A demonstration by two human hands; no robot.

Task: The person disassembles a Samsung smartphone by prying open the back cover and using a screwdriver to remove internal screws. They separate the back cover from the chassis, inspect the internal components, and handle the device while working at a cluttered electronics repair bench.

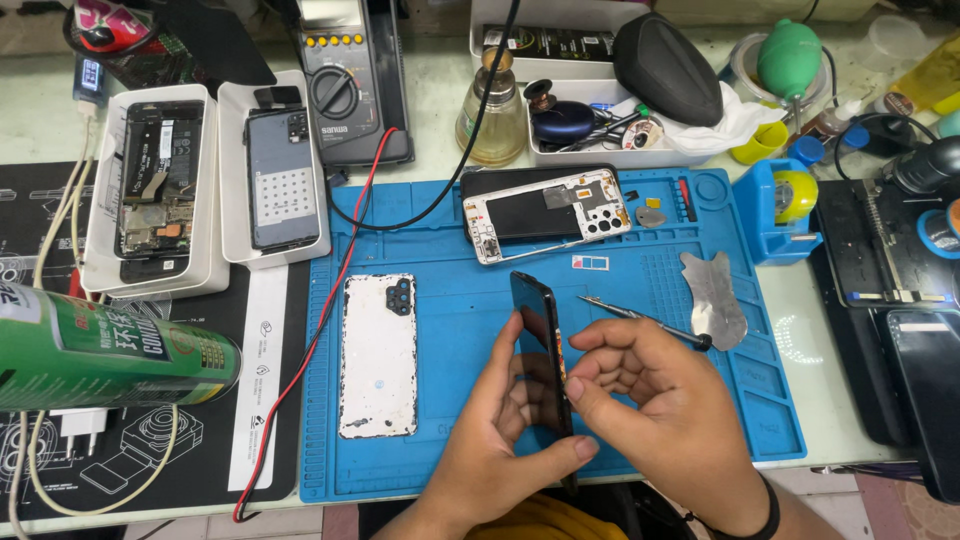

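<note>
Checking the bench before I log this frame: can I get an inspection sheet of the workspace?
Surface: blue repair mat on a pale bench.
Job's things: dark phone body held on edge; white back cover flat on mat; frame behind.
Clutter: tweezers, metal pry sheet, multimeter, green can.
Grippers: left hand and right hand both grip the phone body.
Cables: red lead, black lead.
Surroundings: two trays holding opened phones.
</note>
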